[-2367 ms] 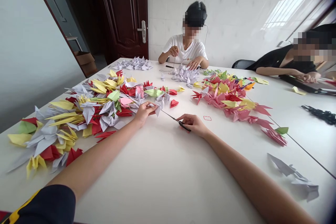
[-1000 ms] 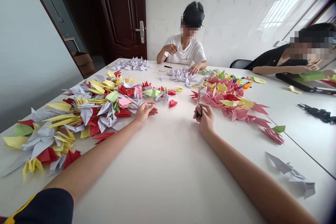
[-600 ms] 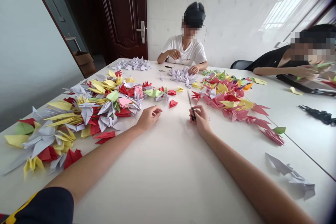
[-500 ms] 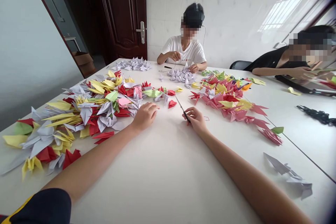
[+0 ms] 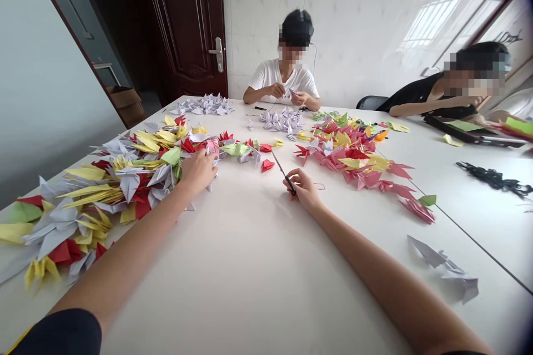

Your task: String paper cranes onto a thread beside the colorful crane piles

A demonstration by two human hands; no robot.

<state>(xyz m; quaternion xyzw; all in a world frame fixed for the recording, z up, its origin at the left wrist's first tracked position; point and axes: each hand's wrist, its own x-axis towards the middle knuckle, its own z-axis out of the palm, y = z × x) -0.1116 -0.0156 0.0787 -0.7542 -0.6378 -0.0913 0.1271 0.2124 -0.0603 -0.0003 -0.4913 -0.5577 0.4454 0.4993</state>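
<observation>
My left hand [image 5: 199,171] is at the right edge of a heap of folded paper cranes [image 5: 94,197] in white, yellow, red and green. Its fingers are bent but loose, close to a pink crane [image 5: 212,147]; the thumb side is hidden and no held object shows. My right hand [image 5: 303,188] rests on the table, closed around the black handle of a slim metal tool [image 5: 281,167]. The tool's thin shaft points away from me. A single red crane [image 5: 267,165] lies left of the shaft, and a thin red loop [image 5: 319,186] lies beside my right hand.
A second heap of mostly pink cranes [image 5: 353,150] spreads to the right. White cranes [image 5: 282,120] lie before a person [image 5: 283,80] across the white table [image 5: 250,266]. Another person [image 5: 428,94] sits at the right, beyond a black cord bundle [image 5: 493,177]. White folded paper [image 5: 445,266] lies nearer.
My left hand has moved left and away from me, from bare table to the crane heap. My right hand still holds the tool. The person opposite has raised a small folded piece.
</observation>
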